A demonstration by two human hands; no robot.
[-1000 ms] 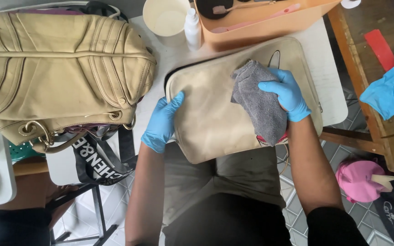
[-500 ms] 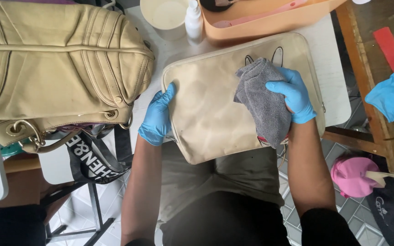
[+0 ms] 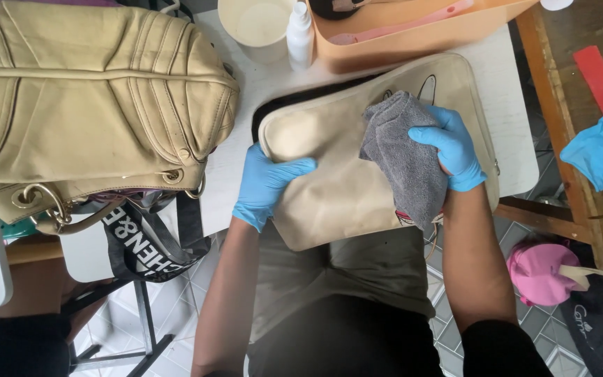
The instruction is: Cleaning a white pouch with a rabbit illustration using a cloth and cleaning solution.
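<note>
Two gloved hands working a cloth over a beige pouch

Two blue-gloved hands are tending a flat beige pouch point(image 3: 336, 188), which is lying on the white table point(image 3: 232, 167) with its near edge overhanging the person's lap. The left hand point(image 3: 265, 183) is pressing flat on the pouch's left end, fingers spread, gripping nothing. The right hand point(image 3: 451, 148) is clenching a folded grey cloth point(image 3: 403, 157) against the pouch's right half. Judging by that overhang, the pouch could be sliding off the table if the left hand's pressure is easing. Crowding the work are a large tan handbag point(image 3: 85, 105) on the left, a white bottle point(image 3: 300, 31) and an orange tray point(image 3: 399, 38) just behind.
</note>
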